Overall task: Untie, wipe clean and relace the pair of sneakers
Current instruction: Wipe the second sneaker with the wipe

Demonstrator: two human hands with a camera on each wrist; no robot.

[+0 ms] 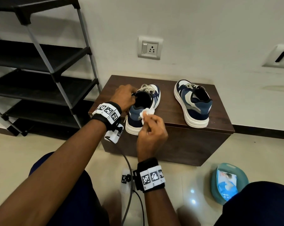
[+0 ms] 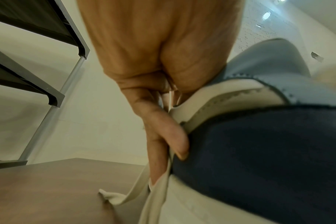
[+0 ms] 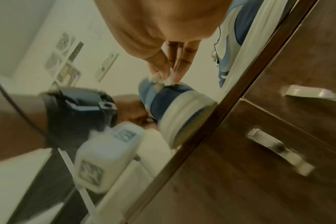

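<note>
Two blue, navy and white sneakers stand on a dark wooden cabinet (image 1: 174, 111). The left sneaker (image 1: 142, 105) (image 2: 259, 144) (image 3: 171, 103) has its heel toward me. My left hand (image 1: 125, 97) (image 2: 163, 106) grips it at the collar, fingers curled over the edge beside a loose cream lace (image 2: 157, 197). My right hand (image 1: 151, 128) (image 3: 169, 71) pinches a crumpled white wipe (image 1: 145, 114) (image 3: 163, 80) and presses it against the heel. The right sneaker (image 1: 193, 103) (image 3: 232, 45) stands apart to the right, laces in place, untouched.
A black shelf rack (image 1: 40, 66) stands left of the cabinet. On the tiled floor at lower right sits a teal basin holding a wipes packet (image 1: 227, 183). A wall socket (image 1: 150, 48) is behind the shoes. My knees fill the bottom corners.
</note>
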